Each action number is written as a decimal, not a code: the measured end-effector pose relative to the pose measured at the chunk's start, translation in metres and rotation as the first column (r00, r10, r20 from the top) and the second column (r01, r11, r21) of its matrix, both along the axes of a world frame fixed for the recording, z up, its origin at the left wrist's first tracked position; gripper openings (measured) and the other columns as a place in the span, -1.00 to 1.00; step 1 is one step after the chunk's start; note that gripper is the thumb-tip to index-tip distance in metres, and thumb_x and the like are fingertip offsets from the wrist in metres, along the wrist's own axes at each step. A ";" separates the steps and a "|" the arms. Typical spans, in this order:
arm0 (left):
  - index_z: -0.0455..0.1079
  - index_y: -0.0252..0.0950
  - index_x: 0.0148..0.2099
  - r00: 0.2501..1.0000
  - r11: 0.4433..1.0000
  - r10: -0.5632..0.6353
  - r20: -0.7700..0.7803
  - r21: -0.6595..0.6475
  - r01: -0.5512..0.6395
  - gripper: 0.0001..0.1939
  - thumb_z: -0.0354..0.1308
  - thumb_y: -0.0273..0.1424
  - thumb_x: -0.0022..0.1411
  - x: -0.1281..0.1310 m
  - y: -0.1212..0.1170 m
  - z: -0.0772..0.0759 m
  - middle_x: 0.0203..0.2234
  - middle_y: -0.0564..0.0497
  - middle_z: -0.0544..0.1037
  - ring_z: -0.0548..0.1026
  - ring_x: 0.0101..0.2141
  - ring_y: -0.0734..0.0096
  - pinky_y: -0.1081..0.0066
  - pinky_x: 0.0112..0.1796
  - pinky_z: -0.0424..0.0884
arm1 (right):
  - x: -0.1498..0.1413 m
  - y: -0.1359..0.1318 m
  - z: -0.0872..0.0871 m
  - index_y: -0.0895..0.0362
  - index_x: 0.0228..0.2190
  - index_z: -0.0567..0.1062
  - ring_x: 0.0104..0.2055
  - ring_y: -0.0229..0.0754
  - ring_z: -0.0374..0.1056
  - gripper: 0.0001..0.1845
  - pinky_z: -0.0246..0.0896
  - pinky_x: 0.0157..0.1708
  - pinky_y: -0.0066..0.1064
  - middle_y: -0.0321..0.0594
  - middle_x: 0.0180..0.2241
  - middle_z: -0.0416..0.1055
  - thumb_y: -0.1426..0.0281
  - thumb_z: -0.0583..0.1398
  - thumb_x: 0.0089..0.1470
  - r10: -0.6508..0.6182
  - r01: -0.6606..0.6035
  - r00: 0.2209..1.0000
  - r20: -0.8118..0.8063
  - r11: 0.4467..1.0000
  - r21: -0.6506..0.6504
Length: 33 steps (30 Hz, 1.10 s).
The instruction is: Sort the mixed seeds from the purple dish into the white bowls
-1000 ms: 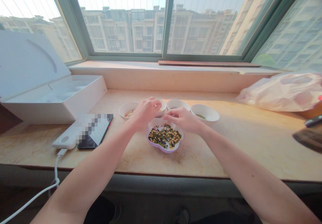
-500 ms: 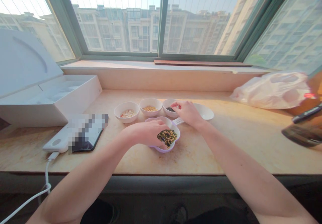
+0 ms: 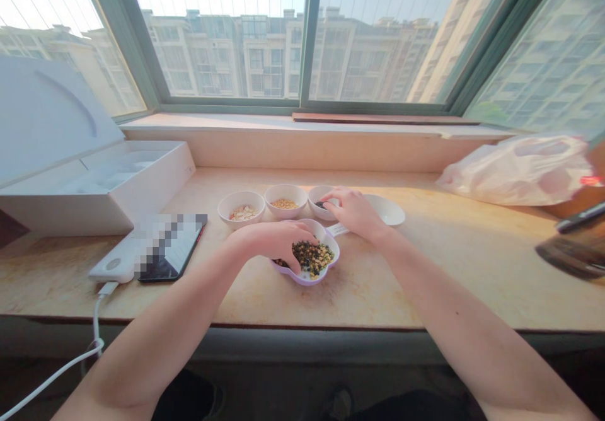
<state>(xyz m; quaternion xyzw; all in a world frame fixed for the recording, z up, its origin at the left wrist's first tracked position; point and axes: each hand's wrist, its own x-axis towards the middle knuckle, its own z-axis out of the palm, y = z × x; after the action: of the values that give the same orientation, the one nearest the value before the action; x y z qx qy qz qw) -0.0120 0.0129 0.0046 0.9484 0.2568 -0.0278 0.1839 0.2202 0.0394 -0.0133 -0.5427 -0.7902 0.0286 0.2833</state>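
My left hand lies over the near side of a lilac-rimmed white dish, with its fingers reaching down onto a mix of dark green and yellow beans. Whether it grips any beans is hidden. My right hand reaches the rim of a small white bowl of dark beans, its fingertips at the bowl's mouth. Beside that bowl stand a white bowl of yellow grains and a white bowl of pale nut pieces.
A shallow white bowl sits partly behind my right hand. On the stone sill lie a white power bank with a cable, a phone, an open white box and a plastic bag. A window rises behind.
My right hand has moved from the dish to the dark-bean bowl, and my left hand has moved from the back bowls to the dish. More of the bean mix shows than half a second ago.
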 end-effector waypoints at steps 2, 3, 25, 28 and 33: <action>0.43 -0.19 0.25 1.000 1.000 -0.014 -0.004 -0.015 0.014 -0.36 0.42 -0.28 0.12 -0.002 0.005 0.000 0.29 -0.03 0.40 0.40 0.24 0.11 0.28 0.24 0.29 | 0.000 0.000 0.000 0.07 -0.23 0.70 -0.15 -0.07 0.49 -0.78 0.31 -0.05 -0.23 -0.17 -0.12 0.62 0.46 0.22 0.22 0.001 -0.001 1.000 -0.002 1.000 -0.003; 0.42 -0.16 0.26 1.000 1.000 -0.019 -0.008 -0.024 0.019 -0.34 0.43 -0.30 0.11 -0.003 0.006 0.000 0.28 -0.02 0.41 0.41 0.23 0.13 0.28 0.23 0.30 | 0.000 0.000 0.000 0.07 -0.23 0.69 -0.16 -0.07 0.49 -0.78 0.31 -0.05 -0.22 -0.17 -0.12 0.62 0.46 0.22 0.22 0.001 -0.001 1.000 -0.005 1.000 -0.004; 0.64 -0.18 -0.15 0.993 0.988 0.118 -0.004 0.097 -0.118 -0.67 0.12 -0.62 0.24 0.011 -0.008 0.001 -0.24 0.04 0.65 0.55 -0.27 0.34 0.41 -0.20 0.39 | -0.008 -0.011 0.005 0.09 -0.24 0.68 -0.23 -0.13 0.45 -0.83 0.26 -0.16 -0.31 -0.17 -0.19 0.59 0.42 0.24 0.24 0.131 -0.131 0.990 -0.054 0.991 0.002; 0.63 -0.22 -0.21 0.993 0.989 0.113 0.019 0.097 -0.115 -0.67 0.08 -0.64 0.27 0.012 -0.009 0.002 -0.29 0.05 0.65 0.54 -0.31 0.37 0.41 -0.25 0.35 | -0.008 -0.011 0.005 0.10 -0.24 0.68 -0.26 -0.14 0.43 -0.84 0.24 -0.19 -0.31 -0.17 -0.21 0.59 0.41 0.25 0.24 0.129 -0.130 0.990 -0.056 0.992 0.000; 0.62 -0.24 -0.21 0.994 0.990 0.100 0.052 0.093 -0.104 -0.65 0.04 -0.66 0.28 0.011 -0.010 0.002 -0.29 0.02 0.66 0.54 -0.30 0.37 0.42 -0.29 0.30 | -0.008 -0.011 0.006 0.09 -0.25 0.68 -0.30 -0.16 0.41 -0.83 0.23 -0.22 -0.31 -0.17 -0.20 0.59 0.41 0.24 0.24 0.144 -0.144 0.987 -0.065 0.990 0.005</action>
<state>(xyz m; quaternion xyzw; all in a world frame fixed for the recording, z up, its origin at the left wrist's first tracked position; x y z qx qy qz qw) -0.0013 0.0029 0.0066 0.9422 0.3015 0.0161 0.1454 0.2118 0.0279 -0.0077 -0.4827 -0.8177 0.0668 0.3063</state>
